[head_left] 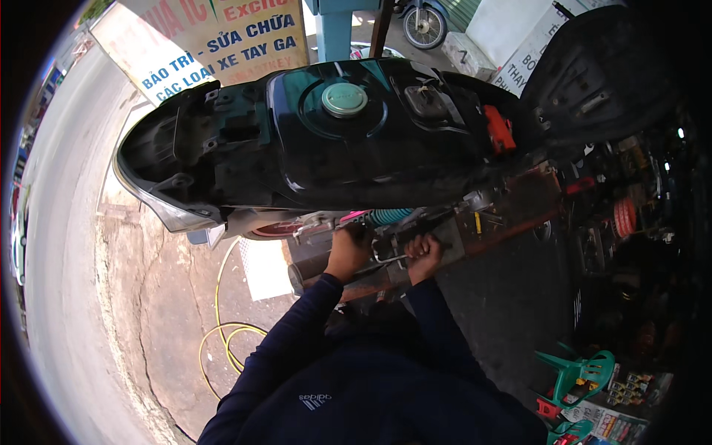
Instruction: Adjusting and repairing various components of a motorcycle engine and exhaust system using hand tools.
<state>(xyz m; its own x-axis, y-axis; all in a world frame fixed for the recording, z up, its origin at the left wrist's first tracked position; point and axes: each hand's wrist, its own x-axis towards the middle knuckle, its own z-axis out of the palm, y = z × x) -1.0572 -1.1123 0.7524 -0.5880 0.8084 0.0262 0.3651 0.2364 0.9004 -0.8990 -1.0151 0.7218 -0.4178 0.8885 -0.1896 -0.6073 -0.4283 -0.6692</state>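
Observation:
A motorbike (326, 163) with its seat (593, 81) raised stands across the view, its black tank area and pale green cap (345, 99) facing up. My left hand (348, 254) is closed low at its near side, beside a teal coil spring (389, 216); what its fingers grip is hidden. To the right, my right hand (424, 256) is closed on one end of a silver L-shaped wrench (391, 259). The wrench's bent end points toward my left hand, near the engine side. A dark exhaust muffler (305, 268) lies just left of my left forearm.
Below the bike runs a reddish-brown platform (504, 236) with small tools on it. A yellow hose (219, 297) coils on the pavement at left. Green plastic chairs (586, 371) and small packages stand at lower right. A signboard (215, 44) and a blue post (337, 33) rise behind.

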